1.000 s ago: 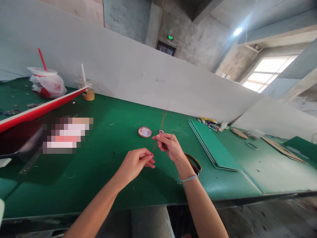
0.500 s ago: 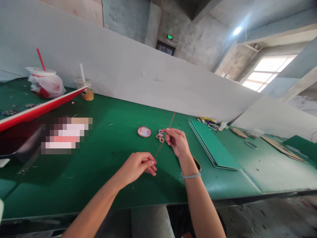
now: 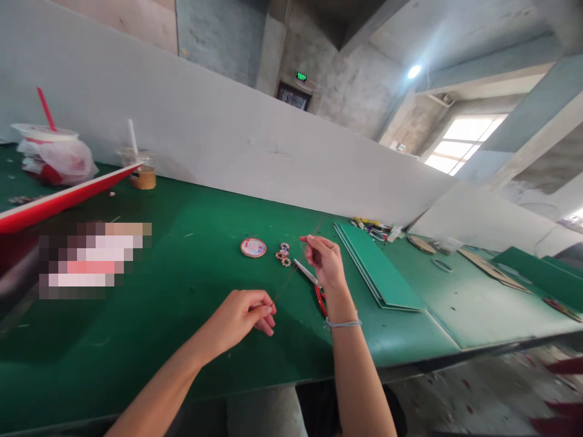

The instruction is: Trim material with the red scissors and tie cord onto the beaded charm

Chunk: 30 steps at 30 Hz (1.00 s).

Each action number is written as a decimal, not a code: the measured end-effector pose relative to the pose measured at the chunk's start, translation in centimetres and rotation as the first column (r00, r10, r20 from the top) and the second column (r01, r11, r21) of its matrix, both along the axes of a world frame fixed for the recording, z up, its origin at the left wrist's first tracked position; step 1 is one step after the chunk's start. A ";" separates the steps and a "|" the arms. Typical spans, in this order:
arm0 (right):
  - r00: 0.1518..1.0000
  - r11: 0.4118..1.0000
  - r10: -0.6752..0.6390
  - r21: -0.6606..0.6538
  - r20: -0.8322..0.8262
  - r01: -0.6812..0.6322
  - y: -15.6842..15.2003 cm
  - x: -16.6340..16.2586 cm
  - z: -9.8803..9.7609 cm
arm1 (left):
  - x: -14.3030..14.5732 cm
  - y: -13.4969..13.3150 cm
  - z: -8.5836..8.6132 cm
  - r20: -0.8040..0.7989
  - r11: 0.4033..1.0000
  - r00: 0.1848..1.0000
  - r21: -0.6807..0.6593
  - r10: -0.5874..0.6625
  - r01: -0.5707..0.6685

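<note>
My left hand is closed, thumb against fingers, on the lower end of a thin brownish strand. The strand runs up toward my right hand, whose thumb and forefinger are pinched on it; its far end is a faint blur beyond the fingers. Small flower-like rings of beads lie on the table left of my right hand. Beside them is a round, shallow disc with a reddish rim. Red-handled scissors lie partly hidden behind my right hand and wrist, blades toward the beads.
Stacked green boards lie to the right on the green table. Tools rest by the white partition. At left stand a bagged cup, a smaller cup and a red-edged tray.
The view has shifted, so things appear further left. The strand has moved away from the bead rings, and the scissors now show beside my right hand. Both hands keep their pinch.
</note>
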State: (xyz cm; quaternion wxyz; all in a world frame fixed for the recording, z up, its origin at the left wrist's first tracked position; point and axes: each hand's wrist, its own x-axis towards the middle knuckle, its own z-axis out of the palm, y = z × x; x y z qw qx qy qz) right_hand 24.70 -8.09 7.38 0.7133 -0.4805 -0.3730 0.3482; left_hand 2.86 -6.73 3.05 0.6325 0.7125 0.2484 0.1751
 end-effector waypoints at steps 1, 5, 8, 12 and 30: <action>1.000 1.000 -0.010 0.007 0.004 0.010 0.0 0.2 0.0 | 0.0 0.0 0.0 -0.002 1.000 1.000 0.003 -0.013 0.013; 1.000 0.999 -0.029 0.027 0.005 0.029 0.1 0.6 -0.1 | -0.1 -0.1 0.0 -0.021 0.998 0.998 -0.003 -0.066 0.066; 0.999 0.998 -0.046 0.034 -0.010 0.046 0.0 0.7 0.0 | -0.2 -0.2 0.1 -0.033 0.994 0.994 -0.032 -0.102 0.100; 0.997 0.996 -0.070 0.053 -0.025 0.071 -0.1 0.9 0.1 | -0.2 -0.3 0.1 -0.046 0.991 0.991 -0.043 -0.126 0.124; 0.813 0.848 0.503 -0.349 0.294 -0.398 0.2 -2.2 -1.1 | -0.1 -0.3 2.1 0.033 0.937 0.975 -0.285 0.218 -0.200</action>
